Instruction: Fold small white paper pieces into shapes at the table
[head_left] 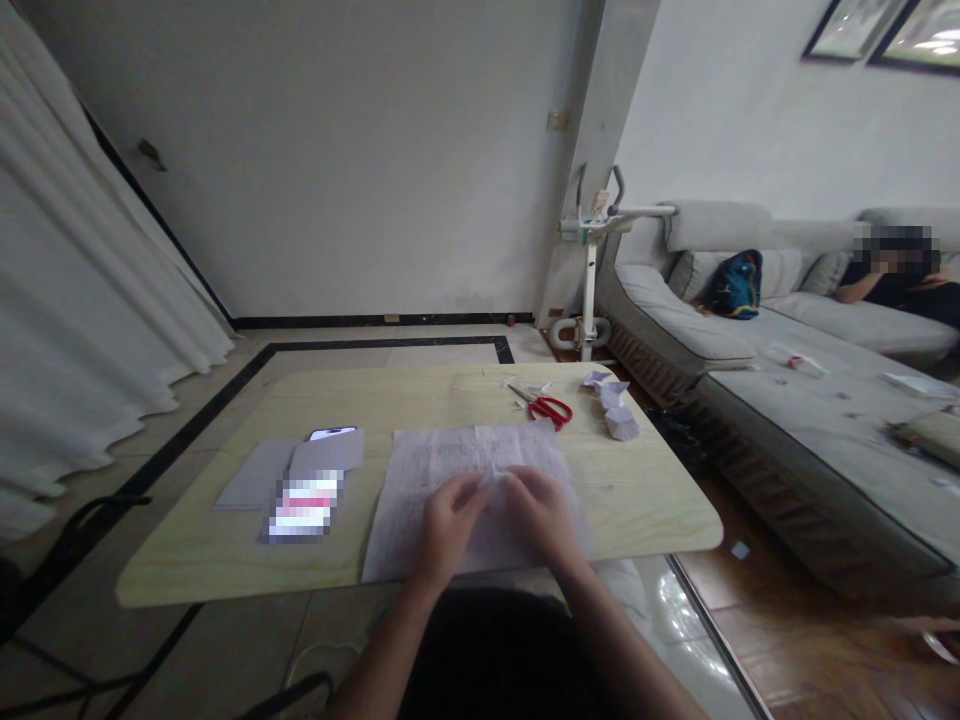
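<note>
A large, creased, printed paper sheet (420, 460) is spread over the middle of the table. Above it my left hand (454, 520) and my right hand (541, 508) come together, fingers closed in a pinch. Between the fingertips is a small pale piece of folded paper (493, 474); its shape is mostly covered, and I cannot tell if it is separate from the sheet. Just beyond the sheet lie red-handled scissors (550, 408), partly open, beside small paper scraps (538, 388). Folded pale purple paper pieces (619, 420) stand at the table's right.
On the left of the wooden table (645, 510) lie a lit phone (304, 505), pale paper sheets (255, 475) and another phone (334, 434) partly under paper. Beyond stand white exercise equipment (590, 280) and a grey sofa (817, 400), where a person (900, 280) reclines near a blue bag (739, 285).
</note>
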